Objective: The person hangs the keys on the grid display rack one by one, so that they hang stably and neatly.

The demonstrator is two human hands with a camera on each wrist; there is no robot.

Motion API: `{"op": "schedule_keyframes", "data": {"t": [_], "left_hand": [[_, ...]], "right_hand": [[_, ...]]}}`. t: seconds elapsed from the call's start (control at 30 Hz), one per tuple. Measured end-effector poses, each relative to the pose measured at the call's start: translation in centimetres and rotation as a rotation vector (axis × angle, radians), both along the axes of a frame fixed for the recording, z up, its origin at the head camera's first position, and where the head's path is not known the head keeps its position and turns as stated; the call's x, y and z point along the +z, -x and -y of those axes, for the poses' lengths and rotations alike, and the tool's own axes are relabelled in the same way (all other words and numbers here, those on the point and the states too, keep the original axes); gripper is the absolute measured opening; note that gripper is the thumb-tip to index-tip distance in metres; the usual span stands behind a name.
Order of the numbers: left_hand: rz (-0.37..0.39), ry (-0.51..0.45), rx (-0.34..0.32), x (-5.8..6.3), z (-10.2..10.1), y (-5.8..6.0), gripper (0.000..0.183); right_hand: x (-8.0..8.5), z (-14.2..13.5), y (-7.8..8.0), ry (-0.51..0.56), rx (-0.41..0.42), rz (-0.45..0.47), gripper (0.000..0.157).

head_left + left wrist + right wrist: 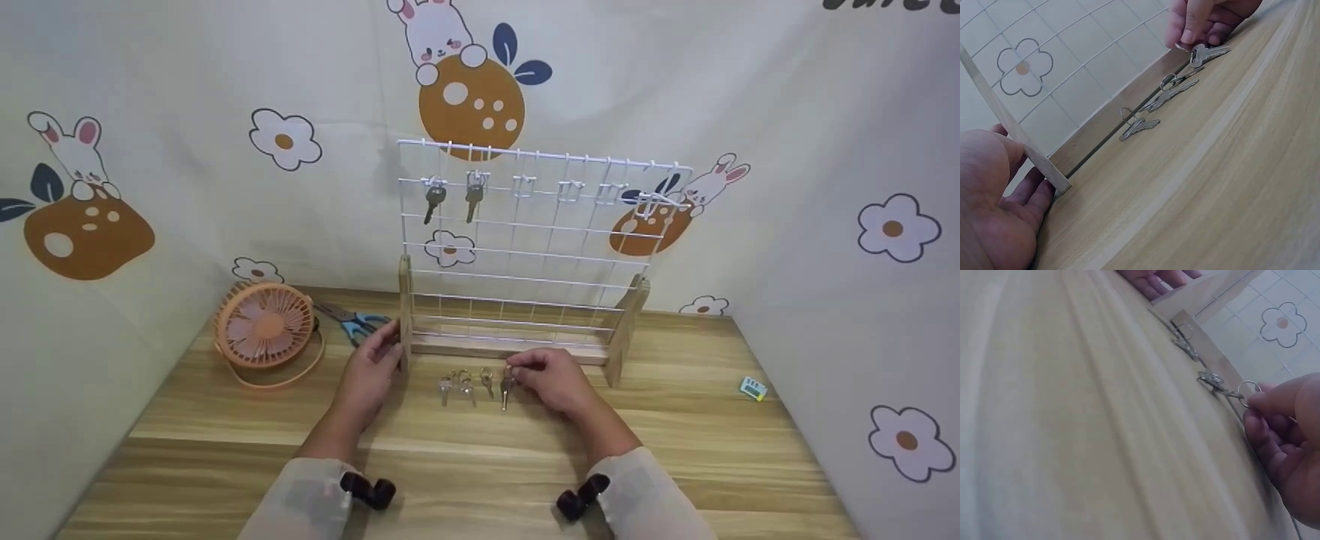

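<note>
A white wire rack (540, 155) stands upright on wooden legs. My left hand (367, 379) grips the left wooden leg (406, 307), thumb on one side and fingers on the other, as the left wrist view shows. In front of the rack, my right hand (556, 381) pinches the ring (1248, 383) of a set of keys (1207, 54) between thumb and finger. Several more keys (1171, 97) with rings lie on the table to its left. Two sets of keys, one at the far left (434, 201) and one beside it (474, 196), hang from hooks on the rack.
More white hooks (570, 190) run along the rack to the right. An orange fan (268, 326) and blue-handled scissors (358, 324) are at the left of the wooden table (465, 469). A small teal-and-white item (753, 388) lies near the right edge. Printed cloth walls surround the table.
</note>
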State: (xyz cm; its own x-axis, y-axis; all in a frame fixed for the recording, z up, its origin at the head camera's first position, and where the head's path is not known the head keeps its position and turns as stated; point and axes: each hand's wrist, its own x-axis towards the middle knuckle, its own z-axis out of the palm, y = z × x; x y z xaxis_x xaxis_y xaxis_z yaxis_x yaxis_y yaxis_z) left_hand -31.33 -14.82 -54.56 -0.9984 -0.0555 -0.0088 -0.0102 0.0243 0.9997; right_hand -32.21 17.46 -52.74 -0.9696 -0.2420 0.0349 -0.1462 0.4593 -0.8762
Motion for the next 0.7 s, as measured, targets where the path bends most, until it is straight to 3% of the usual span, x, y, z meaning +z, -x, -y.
{"op": "schedule_keyframes", "data": {"t": [0.13,0.33,0.53,0.7], "left_hand": [[-0.002,0.007,0.005,0.1,0.0,0.1,0.049],[0.012,0.000,-0.001,0.0,0.0,0.1,0.050],[0.003,-0.005,0.014,0.2,-0.2,-0.2,0.051],[0.009,-0.003,0.024,0.2,-0.2,-0.2,0.050]], "right_hand": [[1.5,0.0,-0.1,0.150,-0.026,0.046,0.019],[3.9,0.2,-0.6,0.195,-0.073,0.019,0.022],[6.7,0.5,-1.7,0.328,-0.079,0.031,0.023],[9.7,0.5,-1.7,0.320,-0.079,-0.028,0.020]]}}
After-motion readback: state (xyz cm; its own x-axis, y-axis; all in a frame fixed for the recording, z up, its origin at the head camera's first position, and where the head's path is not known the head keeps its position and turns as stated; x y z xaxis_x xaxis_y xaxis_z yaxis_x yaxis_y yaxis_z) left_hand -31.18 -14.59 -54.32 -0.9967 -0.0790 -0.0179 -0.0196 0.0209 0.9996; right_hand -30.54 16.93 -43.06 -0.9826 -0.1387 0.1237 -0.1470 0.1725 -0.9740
